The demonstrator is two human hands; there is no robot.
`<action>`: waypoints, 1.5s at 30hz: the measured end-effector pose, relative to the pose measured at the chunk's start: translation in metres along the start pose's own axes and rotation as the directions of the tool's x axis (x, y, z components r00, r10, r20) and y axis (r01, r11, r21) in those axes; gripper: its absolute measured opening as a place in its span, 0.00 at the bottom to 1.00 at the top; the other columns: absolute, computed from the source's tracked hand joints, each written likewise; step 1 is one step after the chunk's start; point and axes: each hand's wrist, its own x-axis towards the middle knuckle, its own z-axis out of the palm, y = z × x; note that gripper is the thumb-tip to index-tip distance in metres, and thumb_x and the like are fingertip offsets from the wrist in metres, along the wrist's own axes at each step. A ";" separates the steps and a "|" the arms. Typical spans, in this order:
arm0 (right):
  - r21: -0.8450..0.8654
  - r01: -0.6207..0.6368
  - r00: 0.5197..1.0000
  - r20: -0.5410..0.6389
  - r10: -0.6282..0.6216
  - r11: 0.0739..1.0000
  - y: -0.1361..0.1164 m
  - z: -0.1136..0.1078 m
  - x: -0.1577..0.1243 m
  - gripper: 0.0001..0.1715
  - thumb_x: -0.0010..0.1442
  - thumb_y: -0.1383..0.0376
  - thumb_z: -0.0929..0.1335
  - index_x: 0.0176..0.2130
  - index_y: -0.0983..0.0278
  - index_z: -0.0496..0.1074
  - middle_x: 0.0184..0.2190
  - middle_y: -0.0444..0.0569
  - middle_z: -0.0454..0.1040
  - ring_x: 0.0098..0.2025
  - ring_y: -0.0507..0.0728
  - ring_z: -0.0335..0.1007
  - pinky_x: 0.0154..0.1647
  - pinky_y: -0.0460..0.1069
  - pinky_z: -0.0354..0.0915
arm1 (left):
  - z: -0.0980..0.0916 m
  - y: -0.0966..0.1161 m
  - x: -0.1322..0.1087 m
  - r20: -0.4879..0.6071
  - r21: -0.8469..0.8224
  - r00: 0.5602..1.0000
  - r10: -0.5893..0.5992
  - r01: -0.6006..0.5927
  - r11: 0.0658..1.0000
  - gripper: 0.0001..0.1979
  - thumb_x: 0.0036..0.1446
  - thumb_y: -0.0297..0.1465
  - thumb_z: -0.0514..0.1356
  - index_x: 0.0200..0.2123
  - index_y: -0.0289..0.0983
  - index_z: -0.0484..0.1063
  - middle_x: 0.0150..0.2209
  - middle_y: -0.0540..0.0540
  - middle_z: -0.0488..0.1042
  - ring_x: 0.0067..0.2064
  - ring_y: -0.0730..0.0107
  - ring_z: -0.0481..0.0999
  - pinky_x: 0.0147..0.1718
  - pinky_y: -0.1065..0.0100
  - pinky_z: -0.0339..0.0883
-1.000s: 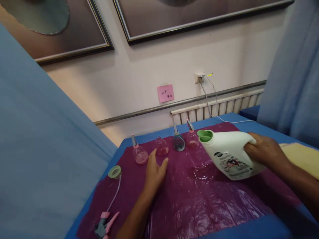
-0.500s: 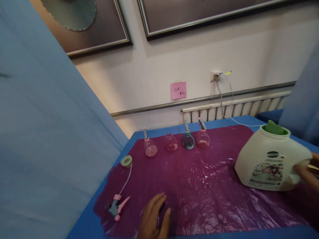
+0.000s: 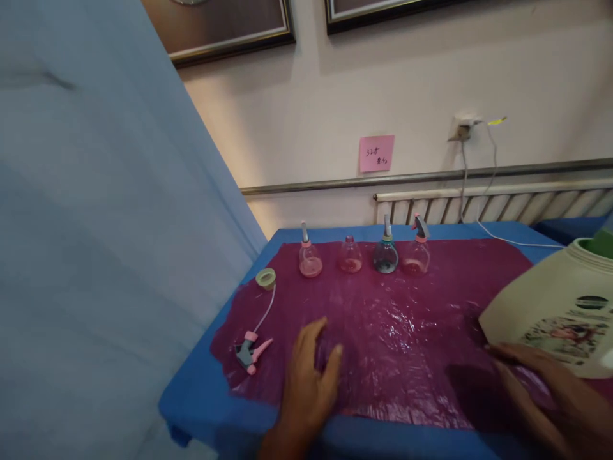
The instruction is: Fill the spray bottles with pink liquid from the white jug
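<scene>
My left hand (image 3: 311, 383) hovers over the front of the purple plastic sheet (image 3: 373, 332), thumb and fingers apart, holding nothing. A grey and pink spray head (image 3: 248, 353) with a thin tube lies left of it, near a pale green funnel (image 3: 266, 278). On the right, my right hand (image 3: 546, 390) is in front of a large cream detergent jug (image 3: 541, 313), fingers stretched out and off its handle; whether it touches the jug I cannot tell. The jug has a green spout (image 3: 602, 244) and is cut off by the frame edge.
Along the back stand a pink-collared spray bottle (image 3: 310, 260), an uncapped bottle (image 3: 351, 257) with pink liquid, a dark teal spray bottle (image 3: 385, 254) and another spray bottle (image 3: 416, 254). A white cable (image 3: 517, 241) crosses the blue table's back right. A blue curtain (image 3: 143, 223) hangs left.
My right hand has let go of the jug's handle and moved left in front of it. My left hand has opened wider. The view has shifted, so the table things appear farther right.
</scene>
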 end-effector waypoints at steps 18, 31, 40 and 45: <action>0.060 0.093 0.991 0.093 -0.098 0.994 -0.021 0.031 -0.004 0.17 0.80 0.50 0.69 0.54 0.56 0.81 0.45 0.51 0.90 0.40 0.64 0.91 0.41 0.58 0.86 | -0.122 -0.059 0.015 0.202 0.677 0.940 -0.275 0.069 0.733 0.26 0.75 0.38 0.60 0.70 0.35 0.77 0.68 0.29 0.80 0.65 0.36 0.83 0.63 0.42 0.77; 0.461 0.398 0.805 0.239 -0.543 0.793 -0.141 0.079 0.117 0.09 0.80 0.68 0.66 0.51 0.60 0.78 0.41 0.50 0.84 0.40 0.59 0.81 0.42 0.54 0.76 | -0.110 -0.059 0.021 -0.006 0.491 0.994 -0.113 0.102 0.865 0.16 0.70 0.34 0.55 0.48 0.40 0.82 0.46 0.37 0.85 0.52 0.48 0.86 0.56 0.49 0.81; 0.527 0.445 0.800 0.130 -0.586 0.724 -0.180 0.124 0.142 0.10 0.77 0.69 0.70 0.55 0.63 0.79 0.52 0.55 0.86 0.48 0.61 0.82 0.48 0.56 0.78 | -0.099 0.009 0.040 -0.291 -0.120 0.887 -0.359 0.339 0.933 0.21 0.67 0.50 0.68 0.50 0.40 0.83 0.45 0.42 0.86 0.45 0.55 0.88 0.48 0.55 0.84; 0.389 0.579 0.793 -0.066 -0.605 0.716 -0.165 0.130 0.168 0.20 0.77 0.73 0.69 0.64 0.64 0.78 0.65 0.62 0.83 0.63 0.66 0.82 0.60 0.61 0.82 | -0.059 0.054 0.073 -0.009 -0.644 0.802 -0.597 0.452 0.617 0.30 0.48 0.50 0.83 0.45 0.37 0.82 0.34 0.50 0.83 0.31 0.70 0.84 0.36 0.69 0.80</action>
